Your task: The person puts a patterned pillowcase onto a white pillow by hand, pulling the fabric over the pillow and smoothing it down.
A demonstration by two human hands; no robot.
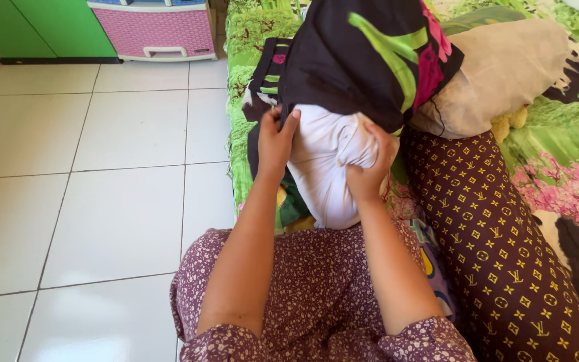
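Note:
A white pillow (326, 167) stands on end on the bed's edge, its upper part inside a black pillowcase (363, 60) with green and pink marks. My left hand (275, 143) grips the pillowcase's open edge at the pillow's left side. My right hand (368, 164) clutches the pillow and the case's edge on the right side. Both forearms reach up from my lap, which is covered by a purple flowered dress (316, 288).
A brown bolster (504, 248) with yellow marks lies to the right on the green patterned bedsheet (557, 127). A beige pillow (504, 67) sits behind it. White floor tiles (102, 167) spread to the left, with a pink drawer unit (159, 30) and green cabinet (41, 27) at the back.

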